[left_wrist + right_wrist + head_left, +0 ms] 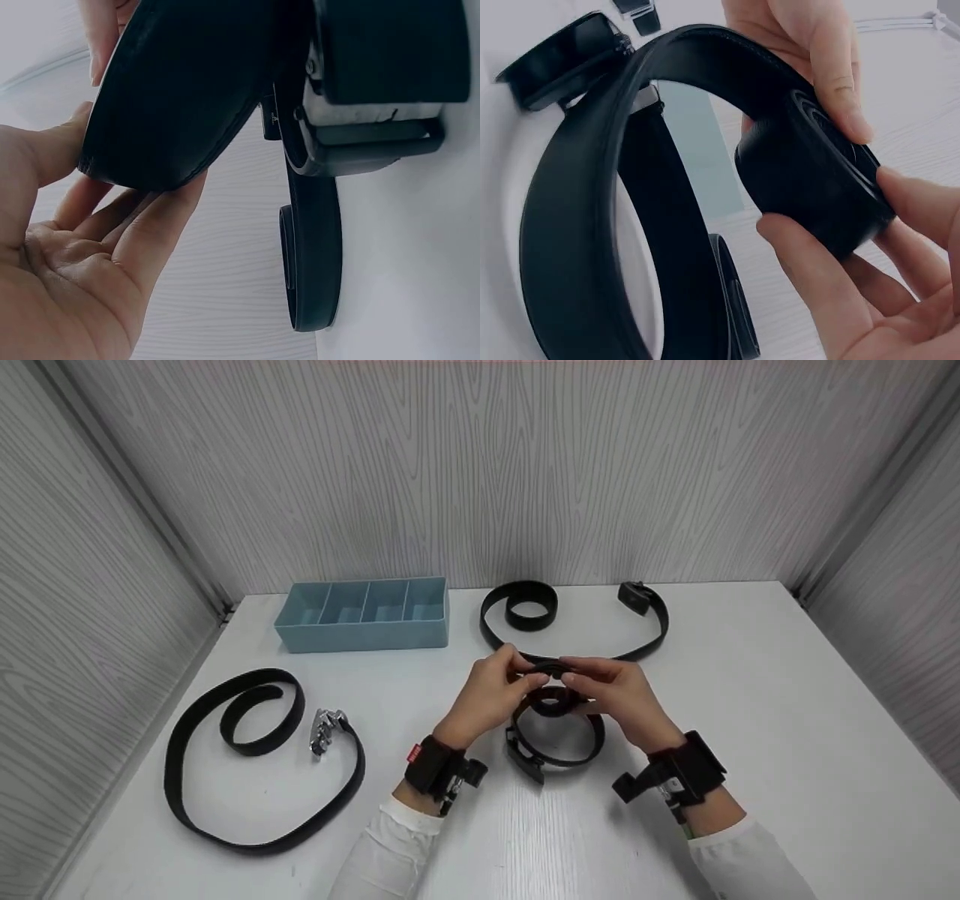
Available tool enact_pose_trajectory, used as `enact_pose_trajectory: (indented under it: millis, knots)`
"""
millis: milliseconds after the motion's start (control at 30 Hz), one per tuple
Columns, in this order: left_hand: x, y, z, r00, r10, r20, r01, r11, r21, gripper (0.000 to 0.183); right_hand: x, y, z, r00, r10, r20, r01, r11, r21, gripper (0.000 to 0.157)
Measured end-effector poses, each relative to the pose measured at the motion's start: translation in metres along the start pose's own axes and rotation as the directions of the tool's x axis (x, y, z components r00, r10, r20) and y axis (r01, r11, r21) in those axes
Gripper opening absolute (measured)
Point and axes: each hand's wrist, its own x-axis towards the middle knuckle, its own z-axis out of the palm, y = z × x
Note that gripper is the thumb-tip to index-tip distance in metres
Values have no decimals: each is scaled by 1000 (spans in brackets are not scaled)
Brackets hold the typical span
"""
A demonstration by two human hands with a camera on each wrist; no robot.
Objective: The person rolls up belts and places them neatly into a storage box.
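Observation:
Both hands hold a black belt [555, 763] above the table, its strap end wound into a tight coil [802, 180]. The left hand [491, 690] pinches one side of the coil between thumb and fingers. On the opposite side, the right hand [626, 701] pinches it, with thumb and fingers around the coil's edge in the right wrist view. A wider loop of strap hangs below the coil and ends at a dark plate buckle [525, 757]. In the left wrist view the buckle [375, 135] is seen close up beside the strap.
A blue divided box [360, 636] stands at the back left. Behind the hands lies a second black belt [649, 649] with a dark buckle, partly coiled. A third belt [176, 765], with a silver buckle [324, 731], lies at left. Walls enclose the table's back and sides.

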Motion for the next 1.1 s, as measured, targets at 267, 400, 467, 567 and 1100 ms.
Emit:
enact_pose_trajectory:
  millis: [267,400,467,567,1100]
  knots:
    - [-1,1,2,998,43,45,-43,999,-4,20,-2,-5,-9,997,2,82,7,994,-108,43]
    - [-1,0,1,1000,10,-10,-11,999,-35,25,0,-4,-4,999,-33,33,35,997,-62,41]
    - [-1,0,1,1000,-3,-24,2,999,-51,27,1,-2,-2,999,-42,6,42,999,-31,41]
    - [-1,0,1,1000,-14,-23,13,999,-42,28,1,0,0,999,-40,-31,39,999,-11,42]
    - [-1,0,1,999,9,36,-8,1000,-2,24,0,-2,-6,998,-18,60,24,995,-95,43]
